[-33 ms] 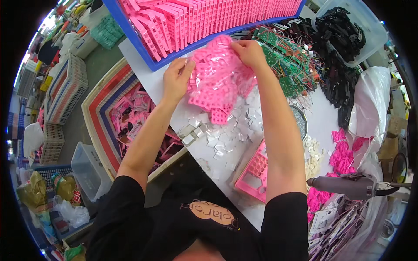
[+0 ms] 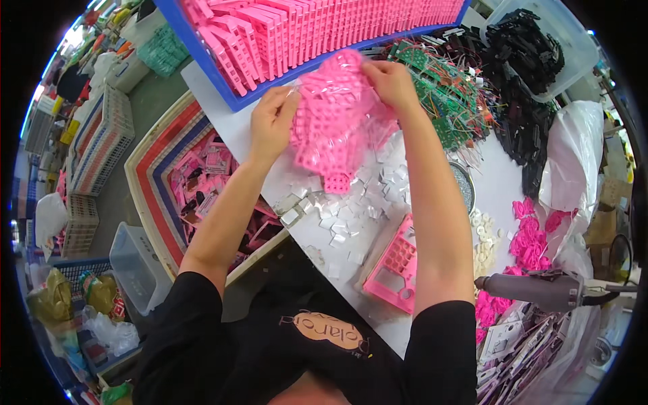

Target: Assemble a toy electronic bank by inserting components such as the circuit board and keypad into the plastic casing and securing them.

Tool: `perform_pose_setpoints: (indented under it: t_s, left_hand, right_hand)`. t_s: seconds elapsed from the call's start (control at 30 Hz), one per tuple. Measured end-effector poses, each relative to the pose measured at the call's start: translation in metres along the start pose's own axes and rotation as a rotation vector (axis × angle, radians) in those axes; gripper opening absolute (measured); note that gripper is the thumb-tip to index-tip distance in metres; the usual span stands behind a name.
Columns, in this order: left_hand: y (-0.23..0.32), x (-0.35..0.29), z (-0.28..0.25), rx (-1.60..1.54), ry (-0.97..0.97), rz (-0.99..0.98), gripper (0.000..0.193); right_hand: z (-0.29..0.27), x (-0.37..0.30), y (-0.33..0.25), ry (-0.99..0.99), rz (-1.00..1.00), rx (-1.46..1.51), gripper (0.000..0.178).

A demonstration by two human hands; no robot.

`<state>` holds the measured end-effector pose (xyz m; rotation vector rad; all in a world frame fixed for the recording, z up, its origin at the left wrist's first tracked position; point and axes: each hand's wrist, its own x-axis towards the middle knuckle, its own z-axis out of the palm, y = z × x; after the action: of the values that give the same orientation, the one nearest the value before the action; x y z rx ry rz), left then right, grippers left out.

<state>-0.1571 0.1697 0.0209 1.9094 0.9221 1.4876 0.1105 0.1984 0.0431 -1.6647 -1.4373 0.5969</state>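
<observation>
A clear plastic bag (image 2: 331, 115) full of pink keypad pieces hangs above the white table (image 2: 317, 260). On its left edge my left hand (image 2: 273, 121) closes with thumb and fingers pinched together. My right hand (image 2: 391, 84) grips the upper right of the same bag, its fingertips partly hidden. Motion blurs the bag's right side and lower part. At the bottom end a small group of pink keypad pieces (image 2: 336, 182) sticks down over many small clear-whitish squares (image 2: 364, 196) scattered on the table.
A blue crate (image 2: 233, 101) with rows of pink casings stands beyond the bag. Green circuit boards (image 2: 439, 94) with wires lie right, near black parts (image 2: 526, 54). A pink casing (image 2: 391, 270) sits by my right forearm. A grey electric screwdriver (image 2: 533, 289) juts in.
The bag has shifted slightly and its pink pieces have jostled, with the lower end a little further left. Both hands keep hold of it.
</observation>
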Motion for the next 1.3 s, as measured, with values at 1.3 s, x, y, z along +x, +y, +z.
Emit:
perform_pose_setpoints:
  t_s: [1.3]
  left_hand:
    - [0.066,-0.004,0.004,0.293,-0.222,0.505,0.038]
  right_hand:
    - [-0.027,-0.206,-0.011,-0.124,-0.035,-0.539,0.031]
